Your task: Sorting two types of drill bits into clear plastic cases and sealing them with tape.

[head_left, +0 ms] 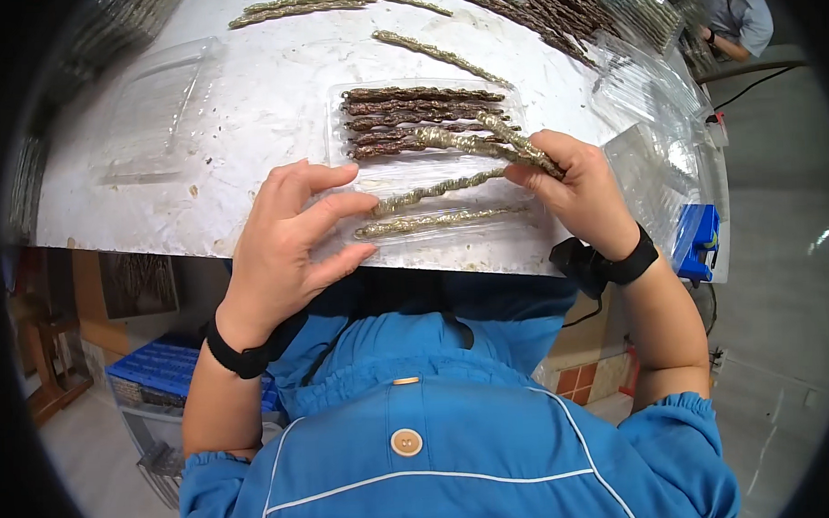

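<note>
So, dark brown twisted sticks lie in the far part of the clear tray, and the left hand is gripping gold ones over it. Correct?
The hand is wrong: in the head view, the right hand grips the gold sticks over the clear tray. The dark brown sticks lie as stated.

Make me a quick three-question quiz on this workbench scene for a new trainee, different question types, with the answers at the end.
1. Which of the person's hands is holding gold twisted sticks over the clear tray?
2. True or false: the dark brown sticks in that tray lie in its near half, closest to the person.
3. What colour are the wristbands?
A. White
B. Black
C. Red

Key:
1. The right hand.
2. False; they lie in the far half.
3. B.
</note>
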